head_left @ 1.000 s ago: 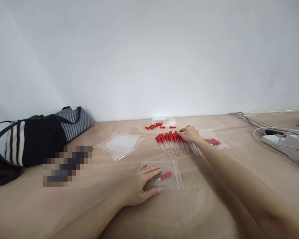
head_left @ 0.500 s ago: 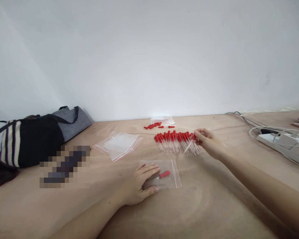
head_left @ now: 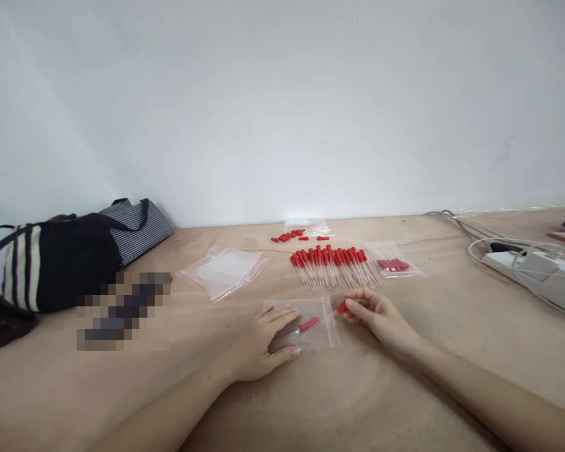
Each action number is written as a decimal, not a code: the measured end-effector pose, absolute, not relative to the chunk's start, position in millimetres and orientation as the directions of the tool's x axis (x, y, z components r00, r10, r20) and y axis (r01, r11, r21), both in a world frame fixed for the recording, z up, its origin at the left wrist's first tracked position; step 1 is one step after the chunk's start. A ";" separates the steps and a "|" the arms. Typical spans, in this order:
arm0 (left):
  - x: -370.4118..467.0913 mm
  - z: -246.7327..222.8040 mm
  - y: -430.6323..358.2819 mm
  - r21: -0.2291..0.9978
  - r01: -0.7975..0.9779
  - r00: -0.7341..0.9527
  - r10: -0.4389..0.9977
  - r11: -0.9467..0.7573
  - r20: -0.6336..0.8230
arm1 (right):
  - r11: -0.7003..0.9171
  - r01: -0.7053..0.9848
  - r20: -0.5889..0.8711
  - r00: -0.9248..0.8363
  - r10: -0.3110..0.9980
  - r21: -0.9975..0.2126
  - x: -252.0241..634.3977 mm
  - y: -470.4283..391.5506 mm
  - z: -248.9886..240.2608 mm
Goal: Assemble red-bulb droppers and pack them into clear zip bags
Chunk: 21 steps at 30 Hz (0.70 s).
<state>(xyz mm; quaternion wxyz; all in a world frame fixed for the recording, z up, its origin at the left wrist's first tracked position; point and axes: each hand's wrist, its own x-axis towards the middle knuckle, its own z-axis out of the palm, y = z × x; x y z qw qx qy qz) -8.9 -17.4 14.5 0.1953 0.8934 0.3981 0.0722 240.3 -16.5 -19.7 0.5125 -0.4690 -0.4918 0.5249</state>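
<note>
My left hand (head_left: 273, 339) lies flat on a clear zip bag (head_left: 321, 339), its fingers stretched out and pressing the bag to the table. Inside that bag is one dropper with a red bulb (head_left: 309, 324); my fingers hide part of its stem. My right hand (head_left: 365, 311) pinches a second dropper (head_left: 342, 307) by its red bulb at the bag's right, zip-edged end. The stem of this dropper points left toward the bag opening; whether its tip is inside I cannot tell. Just beyond, a row of red-bulbed droppers (head_left: 329, 260) lies side by side.
A filled bag of droppers (head_left: 395, 265) lies right of the row. Flat zip bags (head_left: 230, 273) are stacked at left. Loose red bulbs (head_left: 287, 236) and clear stems (head_left: 317, 229) lie at the back. A dark bag (head_left: 75, 263) stands left, a power strip (head_left: 532, 270) right.
My right hand has lifted a dropper away from the row's right end and brought it left and nearer, to the bag's edge. The filled bag shows now. My left hand stays put.
</note>
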 end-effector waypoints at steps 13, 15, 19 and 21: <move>-5.1 18.8 -17.7 0.416 0.686 0.677 0.734 -0.596 -0.065 | 0.230 0.291 0.111 -0.373 0.921 -0.929 221.1 -13.6 -24.3; -5.5 18.4 -17.3 0.419 0.683 0.680 0.731 -0.598 -0.064 | 0.243 0.322 0.121 -0.357 0.926 -0.915 216.5 -12.6 -26.0; -7.0 14.9 -15.1 0.421 0.670 0.689 0.723 -0.611 -0.048 | 0.285 0.468 0.136 -0.326 0.935 -0.837 225.0 1.8 -20.5; -7.9 12.9 -14.1 0.419 0.669 0.691 0.722 -0.614 -0.045 | 0.284 0.533 0.147 -0.285 0.947 -0.797 237.5 20.5 -12.2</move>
